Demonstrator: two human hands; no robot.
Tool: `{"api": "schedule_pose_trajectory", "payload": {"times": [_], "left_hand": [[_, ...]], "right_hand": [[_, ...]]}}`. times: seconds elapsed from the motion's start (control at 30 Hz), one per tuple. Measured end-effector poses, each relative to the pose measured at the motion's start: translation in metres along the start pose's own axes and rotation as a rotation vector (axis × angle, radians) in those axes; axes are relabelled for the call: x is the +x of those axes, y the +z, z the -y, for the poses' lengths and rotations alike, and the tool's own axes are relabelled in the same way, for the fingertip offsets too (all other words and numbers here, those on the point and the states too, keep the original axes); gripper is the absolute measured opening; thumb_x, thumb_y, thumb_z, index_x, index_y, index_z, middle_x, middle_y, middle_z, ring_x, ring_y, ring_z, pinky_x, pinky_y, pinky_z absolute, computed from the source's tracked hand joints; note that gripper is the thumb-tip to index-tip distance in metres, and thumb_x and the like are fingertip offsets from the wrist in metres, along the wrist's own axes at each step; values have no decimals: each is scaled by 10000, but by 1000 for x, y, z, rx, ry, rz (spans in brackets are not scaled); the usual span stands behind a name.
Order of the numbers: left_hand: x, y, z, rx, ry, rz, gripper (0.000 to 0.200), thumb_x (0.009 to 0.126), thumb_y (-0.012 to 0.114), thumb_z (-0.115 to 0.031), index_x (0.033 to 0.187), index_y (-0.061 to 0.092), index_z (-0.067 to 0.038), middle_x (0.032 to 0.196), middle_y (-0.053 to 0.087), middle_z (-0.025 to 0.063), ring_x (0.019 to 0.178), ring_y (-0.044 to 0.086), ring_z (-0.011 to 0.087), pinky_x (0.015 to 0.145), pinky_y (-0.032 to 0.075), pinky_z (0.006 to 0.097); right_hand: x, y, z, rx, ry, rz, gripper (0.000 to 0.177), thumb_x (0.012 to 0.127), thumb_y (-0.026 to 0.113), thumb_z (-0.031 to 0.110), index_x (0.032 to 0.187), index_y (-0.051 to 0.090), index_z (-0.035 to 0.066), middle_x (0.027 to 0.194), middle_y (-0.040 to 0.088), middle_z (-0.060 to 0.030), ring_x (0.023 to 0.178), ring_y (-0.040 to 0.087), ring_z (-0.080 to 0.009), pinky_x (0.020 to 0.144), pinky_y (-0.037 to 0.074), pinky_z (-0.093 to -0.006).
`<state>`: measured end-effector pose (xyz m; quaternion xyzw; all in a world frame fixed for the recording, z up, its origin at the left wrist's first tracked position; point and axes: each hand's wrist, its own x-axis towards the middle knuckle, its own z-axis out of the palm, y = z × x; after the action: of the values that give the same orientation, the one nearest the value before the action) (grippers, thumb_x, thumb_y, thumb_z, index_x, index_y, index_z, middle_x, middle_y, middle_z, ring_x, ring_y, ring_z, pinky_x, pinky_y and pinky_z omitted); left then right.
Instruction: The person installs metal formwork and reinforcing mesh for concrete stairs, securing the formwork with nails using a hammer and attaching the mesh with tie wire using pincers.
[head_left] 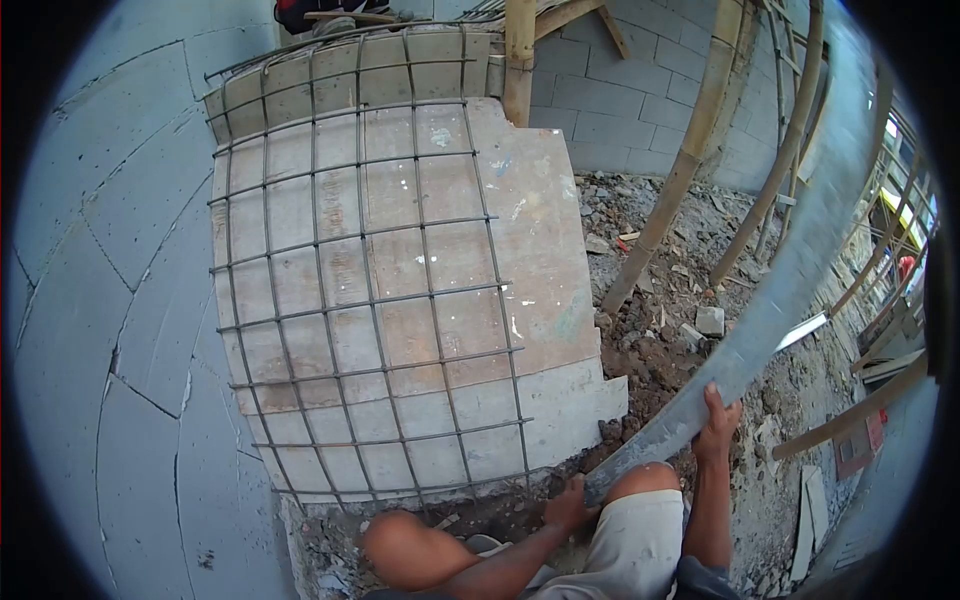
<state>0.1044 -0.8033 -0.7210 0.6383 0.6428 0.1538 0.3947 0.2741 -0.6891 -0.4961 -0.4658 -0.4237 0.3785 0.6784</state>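
A long, narrow grey board [690,400] slants from beside my knees up to the upper right. My left hand [568,504] is closed at its lower end, though some of the fingers are hidden. Higher up, my right hand [716,425] grips the board's right edge, with the thumb against its face. To the left, a grid of steel rebar [375,300] lies over pale, stained formwork panels [545,240]. Both hands are apart from the grid.
A grey block wall [130,250] borders the left side. Bamboo poles [665,205] stand to the right over rubble and soil [660,340]. Another block wall [600,95] is behind. Part of a person [335,18] shows at the top edge.
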Motion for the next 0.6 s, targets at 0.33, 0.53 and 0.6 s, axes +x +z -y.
{"api": "schedule_pose_trajectory", "payload": {"times": [0.33,0.53,0.6], "left_hand": [[-13,21,28,27,-202,271,903,772,704,-595,1394,370,-33,1214,629,244,1060,661,392,892,529,516],[-4,26,20,59,-178,212,840,789,700,-574,1364,398,-42,1181,637,241,1031,666,377,875,531,509],[2,29,14,72,-183,187,819,794,699,-568,1353,407,-46,1170,640,240,1022,668,372,869,531,507]], "right_hand": [[-21,112,-73,-512,-114,368,462,838,742,263,1153,597,-42,954,710,-173,880,686,-261,808,529,-379],[-49,132,-138,-505,-59,386,410,822,724,193,1133,594,-40,945,701,-179,871,679,-257,803,520,-370],[-54,139,-143,-460,-21,403,373,826,716,177,1098,589,-44,900,700,-181,831,683,-258,775,522,-373]]}}
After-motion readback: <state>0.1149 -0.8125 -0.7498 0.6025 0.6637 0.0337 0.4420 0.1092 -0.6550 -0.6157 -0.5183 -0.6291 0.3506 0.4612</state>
